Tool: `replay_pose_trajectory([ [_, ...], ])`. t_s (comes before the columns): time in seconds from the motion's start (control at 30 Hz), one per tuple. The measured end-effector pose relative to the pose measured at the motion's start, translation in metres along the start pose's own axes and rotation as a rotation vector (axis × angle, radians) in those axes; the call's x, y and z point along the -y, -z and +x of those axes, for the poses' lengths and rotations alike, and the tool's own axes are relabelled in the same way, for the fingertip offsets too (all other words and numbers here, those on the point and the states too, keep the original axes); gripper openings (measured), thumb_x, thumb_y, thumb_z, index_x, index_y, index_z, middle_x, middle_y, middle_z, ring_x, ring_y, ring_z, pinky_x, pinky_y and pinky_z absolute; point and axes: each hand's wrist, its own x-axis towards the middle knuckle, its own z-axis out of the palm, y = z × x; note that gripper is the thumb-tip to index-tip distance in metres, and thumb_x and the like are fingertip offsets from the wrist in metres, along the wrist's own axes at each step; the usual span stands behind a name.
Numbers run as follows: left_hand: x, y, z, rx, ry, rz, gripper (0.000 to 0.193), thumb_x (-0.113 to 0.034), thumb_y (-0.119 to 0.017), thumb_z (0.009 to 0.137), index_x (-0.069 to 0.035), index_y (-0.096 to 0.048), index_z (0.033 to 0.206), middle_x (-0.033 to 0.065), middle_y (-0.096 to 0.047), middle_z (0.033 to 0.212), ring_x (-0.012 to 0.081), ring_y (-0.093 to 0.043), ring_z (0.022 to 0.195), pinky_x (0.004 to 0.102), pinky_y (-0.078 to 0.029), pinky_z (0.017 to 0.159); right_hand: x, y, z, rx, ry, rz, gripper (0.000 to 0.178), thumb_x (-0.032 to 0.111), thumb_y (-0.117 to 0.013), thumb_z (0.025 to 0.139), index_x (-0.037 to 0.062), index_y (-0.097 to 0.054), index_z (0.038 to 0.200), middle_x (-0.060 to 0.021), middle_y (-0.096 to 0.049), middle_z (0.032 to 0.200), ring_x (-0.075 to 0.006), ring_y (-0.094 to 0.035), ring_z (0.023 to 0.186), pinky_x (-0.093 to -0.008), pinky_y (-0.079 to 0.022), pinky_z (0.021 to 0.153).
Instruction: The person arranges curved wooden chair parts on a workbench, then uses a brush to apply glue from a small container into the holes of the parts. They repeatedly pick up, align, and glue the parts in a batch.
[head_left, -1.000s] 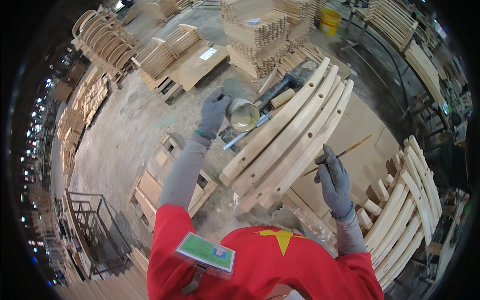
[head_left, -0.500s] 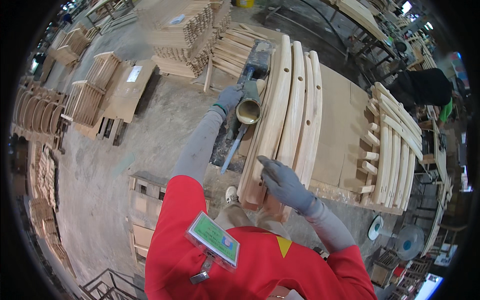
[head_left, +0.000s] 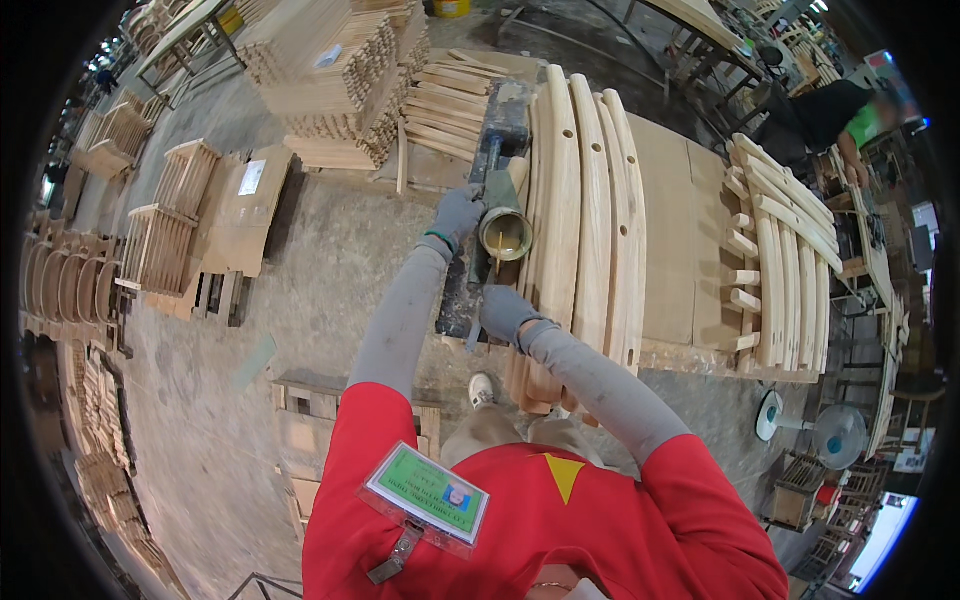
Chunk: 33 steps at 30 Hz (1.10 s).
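Note:
My gloved left hand (head_left: 460, 215) is closed at the side of a small cup (head_left: 489, 237), tilted so its mouth shows. Pale yellowish liquid, probably glue, lies inside. Just below the cup is my gloved right hand (head_left: 507, 312), its fingers closed. A thin stick (head_left: 499, 246) runs from the cup's mouth toward those fingers; the grip itself is hidden. Beneath both hands lies a dark, stained tray (head_left: 508, 112), with a pale strip (head_left: 473, 336) at its near end. Curved wooden rails (head_left: 594, 205) with round holes lie side by side to the right.
Cardboard (head_left: 668, 230) covers the bench beyond the rails. More curved pieces (head_left: 782, 290) are piled at its right end. Stacked slats (head_left: 330, 90) stand at the far left, and a fan (head_left: 838, 436) stands at lower right. Another person (head_left: 825, 115) is at the far right.
My right hand has moved left from above the rails to just below the cup. A thin stick now shows in the cup's mouth. My left hand stays at the cup.

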Motion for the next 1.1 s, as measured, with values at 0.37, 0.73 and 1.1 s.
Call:
replay_pose_trajectory([
  [0.37,0.016,0.019,-0.042,-0.237,-0.003,0.213,0.046,-0.023,-0.063,0.076,-0.001,-0.058,0.115,0.0193,-0.064,0.1,0.0303,-0.06,0.095,0.0364,-0.046,0.085,0.014,-0.001,-0.005,0.002,-0.015,0.034,0.02,0.012,-0.055,0.078,-0.0032,-0.065,0.086,-0.0241,-0.064,0.086,-0.0355,-0.065,0.082,-0.041,-0.052,0.071],
  [0.73,0.028,-0.019,-0.109,-0.209,0.077,0.644,0.051,-0.029,-0.063,0.07,-0.008,-0.055,0.116,0.0209,-0.055,0.101,0.0373,-0.055,0.092,0.0436,-0.046,0.079,0.009,0.0,-0.007,-0.071,-0.026,0.163,0.02,0.012,-0.055,0.076,-0.0045,-0.064,0.083,-0.0246,-0.064,0.084,-0.0377,-0.064,0.082,-0.0425,-0.051,0.072],
  [1.1,0.039,0.005,-0.108,-0.159,0.049,0.57,0.051,-0.032,-0.059,0.075,-0.008,-0.053,0.119,0.0203,-0.056,0.101,0.0378,-0.055,0.096,0.0432,-0.044,0.085,0.004,0.003,-0.002,0.127,0.278,-0.216,0.021,0.012,-0.052,0.078,-0.0036,-0.061,0.088,-0.026,-0.062,0.09,-0.0385,-0.063,0.084,-0.0434,-0.05,0.074],
])
